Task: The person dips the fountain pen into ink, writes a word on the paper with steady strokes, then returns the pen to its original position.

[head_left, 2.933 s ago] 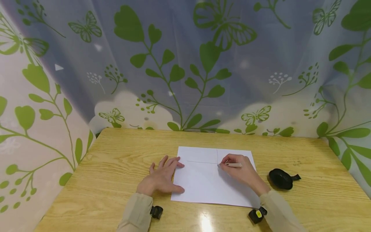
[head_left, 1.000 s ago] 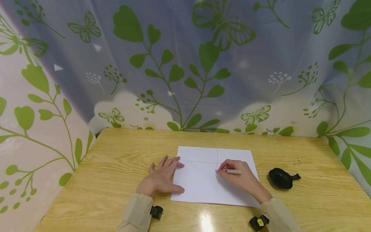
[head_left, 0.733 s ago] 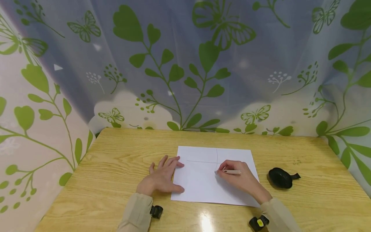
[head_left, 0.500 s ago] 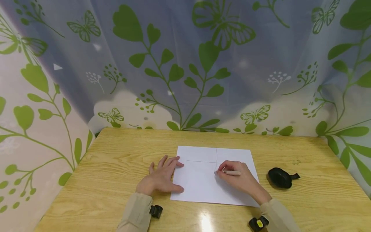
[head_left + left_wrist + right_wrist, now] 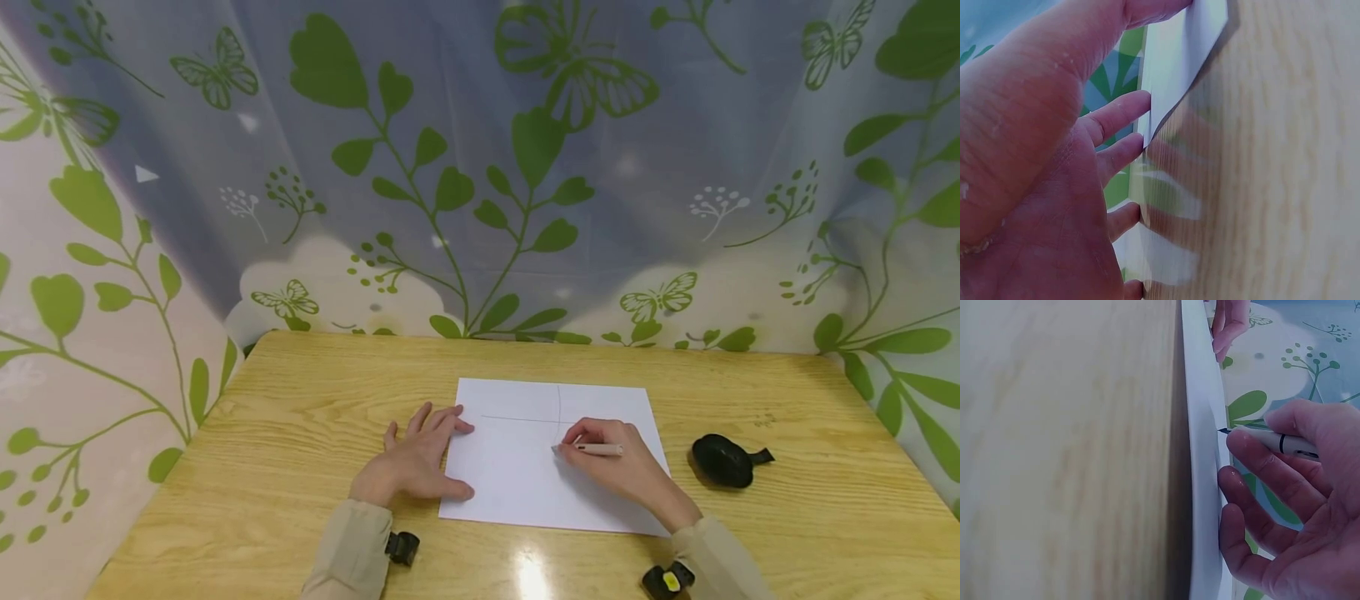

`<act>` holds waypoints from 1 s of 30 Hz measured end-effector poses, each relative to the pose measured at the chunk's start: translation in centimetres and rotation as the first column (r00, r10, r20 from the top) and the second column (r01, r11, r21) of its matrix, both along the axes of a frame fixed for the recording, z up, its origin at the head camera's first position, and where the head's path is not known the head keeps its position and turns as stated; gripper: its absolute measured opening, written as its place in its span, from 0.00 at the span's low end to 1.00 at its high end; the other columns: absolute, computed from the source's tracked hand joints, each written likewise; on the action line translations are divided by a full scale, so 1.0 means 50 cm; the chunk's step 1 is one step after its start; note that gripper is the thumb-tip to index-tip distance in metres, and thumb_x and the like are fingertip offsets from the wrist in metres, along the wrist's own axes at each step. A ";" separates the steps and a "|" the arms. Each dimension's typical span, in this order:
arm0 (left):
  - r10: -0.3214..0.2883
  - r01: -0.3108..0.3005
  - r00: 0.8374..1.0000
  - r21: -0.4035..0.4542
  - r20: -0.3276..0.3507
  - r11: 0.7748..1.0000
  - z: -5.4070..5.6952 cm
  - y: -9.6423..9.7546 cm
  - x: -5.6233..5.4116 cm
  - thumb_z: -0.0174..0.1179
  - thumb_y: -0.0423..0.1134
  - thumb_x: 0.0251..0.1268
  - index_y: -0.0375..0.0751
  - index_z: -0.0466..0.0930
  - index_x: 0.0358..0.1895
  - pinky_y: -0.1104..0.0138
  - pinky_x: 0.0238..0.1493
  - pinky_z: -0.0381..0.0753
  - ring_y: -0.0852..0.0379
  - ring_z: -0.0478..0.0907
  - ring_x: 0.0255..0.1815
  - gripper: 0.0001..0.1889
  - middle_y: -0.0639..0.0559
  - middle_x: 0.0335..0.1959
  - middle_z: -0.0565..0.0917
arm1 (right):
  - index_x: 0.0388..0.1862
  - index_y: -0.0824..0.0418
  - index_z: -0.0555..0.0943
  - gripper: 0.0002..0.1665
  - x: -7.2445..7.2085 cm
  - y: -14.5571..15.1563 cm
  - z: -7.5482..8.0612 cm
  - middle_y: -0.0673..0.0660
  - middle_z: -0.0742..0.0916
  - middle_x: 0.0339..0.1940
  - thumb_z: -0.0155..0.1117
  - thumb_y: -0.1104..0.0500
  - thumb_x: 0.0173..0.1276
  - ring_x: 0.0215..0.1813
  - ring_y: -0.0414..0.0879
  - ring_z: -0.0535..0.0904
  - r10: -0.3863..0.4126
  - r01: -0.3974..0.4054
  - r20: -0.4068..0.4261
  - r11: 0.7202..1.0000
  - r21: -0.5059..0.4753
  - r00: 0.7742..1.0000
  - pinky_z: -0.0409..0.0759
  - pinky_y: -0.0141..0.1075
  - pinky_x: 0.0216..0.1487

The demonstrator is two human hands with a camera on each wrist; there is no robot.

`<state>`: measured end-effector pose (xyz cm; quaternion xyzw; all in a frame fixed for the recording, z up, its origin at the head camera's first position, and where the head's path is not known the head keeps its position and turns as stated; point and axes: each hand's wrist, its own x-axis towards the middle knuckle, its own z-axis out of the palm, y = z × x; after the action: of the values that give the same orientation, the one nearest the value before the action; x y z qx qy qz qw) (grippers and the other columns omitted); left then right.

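A white sheet of paper (image 5: pixel 510 483) lies on the wooden table, marked with a thin horizontal line and a thin vertical line that cross in its upper part. My right hand (image 5: pixel 618 458) pinches a pale pen (image 5: pixel 600 449) between thumb and fingers. The pen's dark tip touches the sheet at the lower end of the vertical line, as the right wrist view also shows with the pen (image 5: pixel 1266 439). My left hand (image 5: pixel 412 462) rests with spread fingers over the left edge of the sheet, thumb and fingertips on the paper (image 5: pixel 1179 56) and table.
To the right of the sheet sits a small black pan-shaped dish (image 5: pixel 722 461) with a short handle. The wooden table (image 5: pixel 315 400) ends at a curtain (image 5: pixel 465 208) printed with green leaves and butterflies. Each wrist wears a black camera.
My right hand has moved a little toward me with the pen, and the vertical line now runs down past the horizontal one. The left hand has stayed in place.
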<state>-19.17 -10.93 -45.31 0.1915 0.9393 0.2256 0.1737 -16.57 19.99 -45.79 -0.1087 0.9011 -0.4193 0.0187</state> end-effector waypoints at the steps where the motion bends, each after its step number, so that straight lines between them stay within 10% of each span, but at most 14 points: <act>1: 0.000 0.000 1.000 0.000 0.000 1.000 0.000 0.000 0.000 0.75 0.56 0.50 0.59 0.69 0.67 0.23 0.72 0.37 0.39 0.40 0.86 0.39 0.61 0.84 0.55 | 0.32 0.49 0.86 0.04 0.000 0.000 0.000 0.45 0.89 0.31 0.71 0.54 0.67 0.33 0.35 0.82 -0.003 0.003 0.002 1.000 0.000 1.000 0.77 0.29 0.36; 30: 0.006 -0.006 1.000 0.002 -0.005 1.000 0.001 0.001 0.001 0.76 0.54 0.49 0.58 0.70 0.67 0.23 0.72 0.37 0.39 0.41 0.86 0.39 0.61 0.83 0.56 | 0.30 0.52 0.86 0.08 0.016 -0.022 0.006 0.46 0.89 0.22 0.71 0.52 0.68 0.23 0.38 0.78 -0.059 0.062 0.105 0.998 -0.031 0.993 0.74 0.29 0.31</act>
<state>-19.13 -10.86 -45.28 0.1895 0.9400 0.2266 0.1707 -15.78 18.88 -45.48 -0.0596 0.8945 -0.4401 0.0512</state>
